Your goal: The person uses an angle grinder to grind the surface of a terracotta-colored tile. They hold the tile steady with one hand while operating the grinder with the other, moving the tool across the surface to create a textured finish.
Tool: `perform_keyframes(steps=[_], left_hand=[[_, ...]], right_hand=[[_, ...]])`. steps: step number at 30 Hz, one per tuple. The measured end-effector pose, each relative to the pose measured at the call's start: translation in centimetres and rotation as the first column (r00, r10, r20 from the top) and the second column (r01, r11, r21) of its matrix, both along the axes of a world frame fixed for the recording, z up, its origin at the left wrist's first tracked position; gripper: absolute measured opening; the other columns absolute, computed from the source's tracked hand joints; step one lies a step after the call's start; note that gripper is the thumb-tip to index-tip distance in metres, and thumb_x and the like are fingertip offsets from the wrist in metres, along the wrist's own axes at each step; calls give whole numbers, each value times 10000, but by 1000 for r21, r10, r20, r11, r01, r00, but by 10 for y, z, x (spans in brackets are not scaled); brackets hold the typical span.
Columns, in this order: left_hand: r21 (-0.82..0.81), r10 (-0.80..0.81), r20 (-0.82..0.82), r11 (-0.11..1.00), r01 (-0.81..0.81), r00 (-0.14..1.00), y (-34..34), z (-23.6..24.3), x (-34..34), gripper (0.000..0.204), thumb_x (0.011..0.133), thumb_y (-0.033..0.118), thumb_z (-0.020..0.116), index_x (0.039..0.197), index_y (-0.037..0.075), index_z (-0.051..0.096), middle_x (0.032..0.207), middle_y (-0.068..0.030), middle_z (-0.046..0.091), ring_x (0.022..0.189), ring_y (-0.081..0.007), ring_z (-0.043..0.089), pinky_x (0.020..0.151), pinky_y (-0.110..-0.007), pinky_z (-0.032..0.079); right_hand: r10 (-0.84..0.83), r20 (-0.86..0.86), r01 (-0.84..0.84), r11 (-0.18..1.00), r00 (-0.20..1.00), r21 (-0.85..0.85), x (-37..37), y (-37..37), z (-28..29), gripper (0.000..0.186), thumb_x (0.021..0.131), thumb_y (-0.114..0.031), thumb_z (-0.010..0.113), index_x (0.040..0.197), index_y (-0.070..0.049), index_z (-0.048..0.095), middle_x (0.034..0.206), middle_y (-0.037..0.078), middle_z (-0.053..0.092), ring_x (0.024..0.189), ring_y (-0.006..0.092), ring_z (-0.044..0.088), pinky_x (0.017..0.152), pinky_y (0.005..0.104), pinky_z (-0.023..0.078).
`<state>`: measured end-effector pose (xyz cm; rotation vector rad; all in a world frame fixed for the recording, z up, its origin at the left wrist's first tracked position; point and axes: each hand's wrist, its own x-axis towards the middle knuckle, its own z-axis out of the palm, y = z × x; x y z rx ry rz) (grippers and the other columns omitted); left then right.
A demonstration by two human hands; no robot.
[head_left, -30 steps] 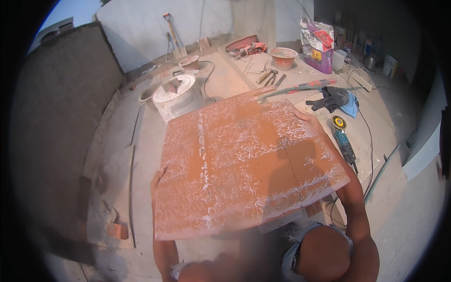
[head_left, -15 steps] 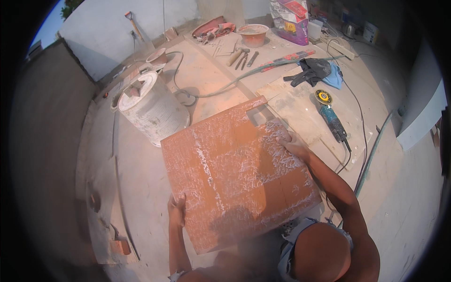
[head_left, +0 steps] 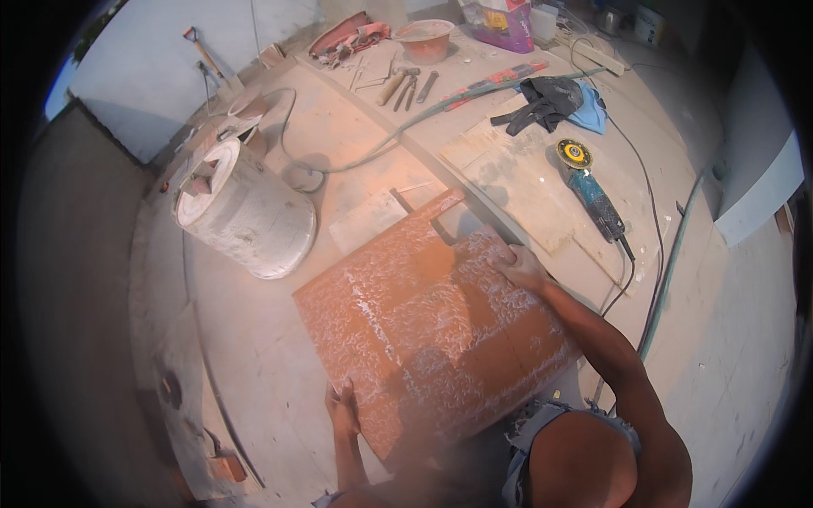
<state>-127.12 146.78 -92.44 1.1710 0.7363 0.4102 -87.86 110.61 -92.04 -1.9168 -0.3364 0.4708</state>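
Observation:
A large square tile [head_left: 406, 305], orange-brown with whitish residue on its upward face, is held tilted in front of my body. A rectangular notch is cut into its far right edge. My left hand [head_left: 343, 409] grips the near left edge, thumb on top and the other fingers mostly out of sight beneath. On the right edge, just below the notch, my right hand [head_left: 521, 269] is closed, its fingers over the rim. To the right, an angle grinder [head_left: 597, 203] with a yellow disc lies on a pale board [head_left: 525, 229], outside both hands.
A dusty white bucket [head_left: 250, 212] stands to the left. Farther off are a hammer and pliers [head_left: 402, 87], dark gloves [head_left: 546, 103] beside a blue cloth [head_left: 590, 113], and a reddish basin [head_left: 425, 42]. A green hose [head_left: 389, 144] crosses the floor; a black cable [head_left: 648, 203] runs along the right.
The tile has tipped and turned slightly in both hands, its far edge now lower and showing more floor beyond. My view has shifted, so the bucket and tools appear farther left.

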Motion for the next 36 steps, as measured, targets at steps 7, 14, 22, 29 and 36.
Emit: perform_keyframes(steps=[7, 14, 22, 29, 36], left_hand=[[17, 6, -102, 1000, -4, 995, 9, -30, -4, 555, 1072, 165, 738, 1539, -29, 509, 1384, -109, 667, 1205, -203, 655, 1022, -352, 530], [1, 19, -203, 1000, -19, 979, 7, -17, -6, 513, 1080, 167, 730, 1521, -8, 536, 1276, -62, 690, 1094, -141, 650, 914, -301, 522], [-61, 14, 61, 998, -10, 998, -18, -2, 18, 551, 1096, 138, 687, 1567, -42, 464, 1462, -168, 640, 1323, -279, 641, 1134, -426, 502], [-81, 15, 69, 997, -10, 998, -15, -9, 16, 509, 1106, 130, 663, 1544, -41, 467, 1476, -181, 628, 1389, -289, 599, 1202, -450, 458], [-105, 42, 26, 994, -39, 999, -23, -30, 3, 525, 1103, 155, 675, 1551, -44, 484, 1486, -177, 622, 1367, -287, 614, 1178, -451, 477]], right_hand=[[-57, 188, 106, 959, 981, -263, 18, 4, -23, 640, 927, -630, 797, 948, 6, 730, 890, 176, 746, 867, 301, 730, 795, 433, 549], [-47, 206, 125, 914, 977, -385, 18, 11, -25, 693, 928, -639, 755, 1069, 39, 726, 1020, 274, 765, 1028, 447, 743, 904, 502, 561], [21, 386, 160, 888, 922, -432, 2, 15, -12, 604, 1032, -447, 663, 1369, 53, 624, 1115, 286, 724, 1084, 464, 696, 966, 527, 543], [44, 517, 143, 937, 855, -317, -44, 12, 16, 641, 1011, -233, 714, 1577, 5, 530, 1484, 293, 597, 1380, 466, 555, 1205, 535, 425], [-40, 623, 248, 936, 781, -250, -74, -14, 20, 504, 994, -227, 727, 1441, -12, 635, 1451, 236, 639, 1342, 435, 586, 1151, 543, 453]])
